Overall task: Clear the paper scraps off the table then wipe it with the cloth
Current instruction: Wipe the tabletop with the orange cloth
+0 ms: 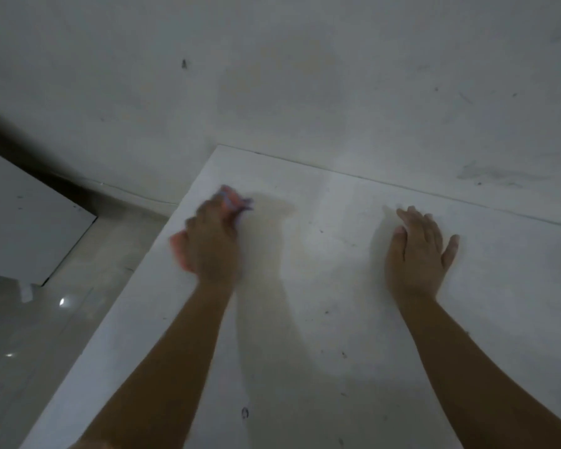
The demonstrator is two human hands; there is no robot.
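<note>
Dim light, head view looking down. White, flat, scuffed worktop [321,286] fills the lower right of the view; its far edge runs along a grey-white stained wall [272,76], its left edge drops to a pale glossy tiled floor [30,351].

Left hand [211,241]: blurred, knuckles up, sitting near the worktop's far left corner, just inside the left edge. Fingers curled over a crumpled pink and purple cloth [235,200]. Cloth shows in two places: a purple-pink bunch sticking out past the fingertips, and a pink fold at the thumb side, by the worktop's left edge. Cloth lies under the palm, against the worktop surface as far as the blur allows; exact contact cannot be told.

Right hand [418,251]: palm down, flat on the worktop, well apart from the left hand. Fingers straight and close together, pointing toward the wall; thumb spread out to the right. Holds nothing.

Both forearms bare, reaching in from the bottom edge of the view. Soft shadows of the arms fall on the worktop beside each.

Worktop surface: small dark specks and faint marks scattered between and near the forearms; too small to tell whether these are paper bits or stains. One darker mark near the bottom, between the arms.

Far left: a white flat panel [23,215] lying low by the floor, dark gap behind it.
</note>
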